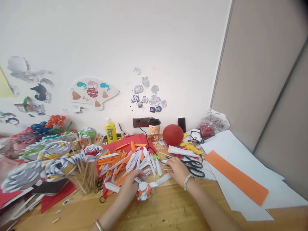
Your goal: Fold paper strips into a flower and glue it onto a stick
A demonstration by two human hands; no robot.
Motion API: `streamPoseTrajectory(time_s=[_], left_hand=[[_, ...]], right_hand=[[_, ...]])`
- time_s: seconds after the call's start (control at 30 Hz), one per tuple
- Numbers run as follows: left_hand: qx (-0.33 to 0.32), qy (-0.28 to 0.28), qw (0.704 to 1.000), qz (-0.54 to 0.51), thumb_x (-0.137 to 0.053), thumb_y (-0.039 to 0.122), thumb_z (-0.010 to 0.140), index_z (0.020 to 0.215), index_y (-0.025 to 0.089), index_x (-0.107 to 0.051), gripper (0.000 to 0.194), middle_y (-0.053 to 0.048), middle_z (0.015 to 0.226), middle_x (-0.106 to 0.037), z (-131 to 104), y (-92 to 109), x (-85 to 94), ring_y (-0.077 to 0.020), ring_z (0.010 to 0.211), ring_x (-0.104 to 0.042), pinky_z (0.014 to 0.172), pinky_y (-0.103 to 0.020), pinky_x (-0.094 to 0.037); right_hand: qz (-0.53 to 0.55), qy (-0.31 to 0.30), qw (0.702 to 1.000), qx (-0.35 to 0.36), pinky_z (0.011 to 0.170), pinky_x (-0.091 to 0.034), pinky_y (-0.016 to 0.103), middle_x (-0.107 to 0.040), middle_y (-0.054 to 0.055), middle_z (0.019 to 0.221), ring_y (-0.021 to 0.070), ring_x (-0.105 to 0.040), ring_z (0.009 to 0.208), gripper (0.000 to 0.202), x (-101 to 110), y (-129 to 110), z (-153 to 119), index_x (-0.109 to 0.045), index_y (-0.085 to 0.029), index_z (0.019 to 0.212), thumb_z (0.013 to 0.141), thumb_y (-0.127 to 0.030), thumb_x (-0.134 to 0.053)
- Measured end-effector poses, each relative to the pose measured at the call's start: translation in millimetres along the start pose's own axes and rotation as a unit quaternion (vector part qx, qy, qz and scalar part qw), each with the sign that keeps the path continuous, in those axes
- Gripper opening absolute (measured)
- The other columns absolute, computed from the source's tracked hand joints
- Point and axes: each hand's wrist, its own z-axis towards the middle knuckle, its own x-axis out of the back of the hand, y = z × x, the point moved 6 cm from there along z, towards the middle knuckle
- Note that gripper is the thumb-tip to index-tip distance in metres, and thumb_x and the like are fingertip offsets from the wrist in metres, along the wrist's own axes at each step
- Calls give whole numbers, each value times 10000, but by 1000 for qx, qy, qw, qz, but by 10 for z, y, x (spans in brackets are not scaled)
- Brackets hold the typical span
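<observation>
Paper cluster (pixel 144 192): folded, white-and-orange, in the left hand (pixel 131 185), over the desk (pixel 178 208).
Handling: likely light, springy, easily crushed; best held by its dense folded middle.
Left fingers: curled, gripping the cluster's far-left side.
Right hand (pixel 178 172): fingers bent beside black scissors (pixel 198 173); cannot tell whether they pinch.

A plain white wall (pixel 183 48) fills the back, evenly lit. Taped or stuck on it are a fan-shaped paper cutout (pixel 84 93) with a red double-happiness character and 3 small clouds, a group of cartoon-animal cutouts (pixel 154 100) at centre, more cutouts (pixel 39 92) at left, and a pale yellow sheet (pixel 4 86) at the edge. Below sit 2 adjoining brown socket plates (pixel 147 122). Grey-beige panelling (pixel 255 64) with a dark seam (pixel 280 91) stands right of the wooden tabletop (pixel 173 211).
</observation>
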Motion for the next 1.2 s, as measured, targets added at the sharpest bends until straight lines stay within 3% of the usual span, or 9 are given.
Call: streamPoseTrajectory(time_s=[0.07, 0.17, 0.3, 0.4, 0.53, 0.7, 0.9, 1.1, 1.2], left_hand=[[7, -11, 1000, 2, -336, 50, 392, 589, 180, -598, 353, 1, 615, -587, 4, 8, -15, -207, 706, -528, 658, -259, -366], [0, 5, 1000, 13, -344, 48, 421, 595, 190, -595, 336, 10, 595, -584, 13, 30, 12, -200, 676, -525, 645, -257, -362], [-9, 12, 999, 37, -359, 45, 452, 566, 193, -584, 293, 15, 564, -585, 26, 46, 27, -192, 635, -518, 622, -252, -354], [8, -8, 1000, 21, -366, 44, 456, 537, 186, -575, 266, 20, 529, -578, 31, 3, -21, -184, 604, -513, 602, -250, -351], [35, -39, 998, -45, -433, 77, 501, 520, 184, -581, 184, 42, 456, -529, -1, -46, -118, -154, 509, -470, 532, -232, -335], [27, -33, 999, -25, -510, 87, 470, 492, 163, -565, 96, 35, 480, -541, -55, -16, -139, -144, 514, -461, 505, -222, -325], [26, 3, 1000, -3, -498, 85, 452, 488, 163, -552, 102, 22, 489, -545, -23, -60, -93, -159, 542, -462, 533, -239, -328], [13, 25, 1000, -14, -419, 107, 461, 538, 179, -545, 165, 11, 547, -542, 3, -1, -50, -172, 606, -486, 599, -254, -360], [18, 27, 998, -50, -377, 165, 542, 662, 187, -527, 194, 15, 621, -536, -15, 39, -29, -155, 567, -475, 533, -242, -373]], right_hand=[[-27, 17, 999, -19, 800, -411, 331, -614, 78, 904, 221, -509, 894, 227, 7, 110, 34, -642, -173, 875, 697, -73, -542], [-39, 16, 999, -18, 751, -428, 316, -607, 69, 810, 215, -516, 836, 155, -33, 184, 64, -656, -182, 722, 688, -70, -555], [-53, 30, 998, -4, 751, -418, 338, -586, 77, 813, 222, -502, 837, 151, -38, 95, 77, -626, -184, 638, 699, -66, -551], [-17, 42, 999, 11, 716, -433, 312, -588, 49, 798, 190, -525, 793, 148, 5, -127, 47, -599, -180, 752, 765, -81, -490], [174, 50, 977, 112, 692, -443, 255, -585, 18, 812, 140, -539, 773, 167, 57, -610, -72, -566, -195, 877, 854, -146, -408], [176, 45, 956, 231, 710, -444, 279, -592, 51, 819, 155, -522, 793, 201, 66, -953, -237, -592, -182, 889, 871, -186, -392], [120, 70, 957, 254, 698, -435, 299, -601, 65, 856, 166, -501, 792, 227, 104, -983, -304, -579, -182, 988, 868, -166, -387], [132, 43, 964, 226, 691, -435, 273, -598, 47, 828, 154, -520, 791, 155, -9, -941, -225, -598, -185, 884, 855, -215, -448], [107, 47, 965, 236, 675, -431, 271, -598, 46, 788, 157, -520, 765, 153, -29, -911, -209, -587, -175, 851, 858, -198, -436]])
